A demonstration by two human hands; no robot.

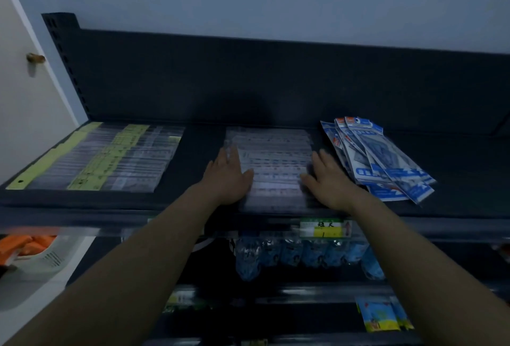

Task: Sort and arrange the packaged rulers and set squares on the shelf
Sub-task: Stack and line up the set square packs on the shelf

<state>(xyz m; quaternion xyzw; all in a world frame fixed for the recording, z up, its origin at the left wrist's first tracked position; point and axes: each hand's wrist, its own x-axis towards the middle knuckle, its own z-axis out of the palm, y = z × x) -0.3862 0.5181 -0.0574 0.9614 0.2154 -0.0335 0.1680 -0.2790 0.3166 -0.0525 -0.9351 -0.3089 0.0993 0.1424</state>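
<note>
The middle pile of clear ruler packs (pixel 271 169) is being squared up on the shelf (pixel 455 180). It is touched at its sides by the left hand (pixel 229 177) and right hand (pixel 328 180), fingers straight and flat. The sides should be pushed in gently and evenly, so no pack slides out.

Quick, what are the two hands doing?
Left hand: open, flat against the row of clear plastic ruler packs.
Right hand: open, flat against its other side.

Dim, bluish pic. Big dark shadow on the shelf (pixel 248 91). Edges bend from the wide lens. Middle packs (pixel 273 169) look blurry, esp. near front.
</note>
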